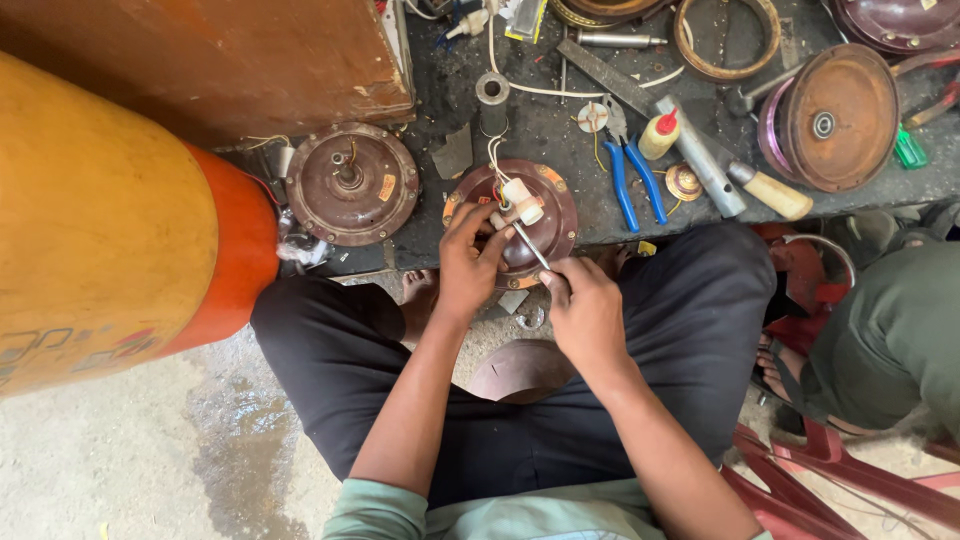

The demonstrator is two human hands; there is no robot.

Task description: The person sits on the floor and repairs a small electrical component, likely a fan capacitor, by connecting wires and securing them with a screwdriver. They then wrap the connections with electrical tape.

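Note:
A round brown fan motor housing rests at the front edge of a dark workbench, between my knees. On top of it sits a small white terminal block with white wires running up the bench. My left hand grips the housing and pinches at the white block. My right hand holds a thin metal screwdriver whose tip points into the block.
A second brown motor housing lies to the left, beside a big orange-yellow cylinder. Blue-handled pliers, a small glue bottle, a hammer, rings and a round cover crowd the bench. Another person's leg is at right.

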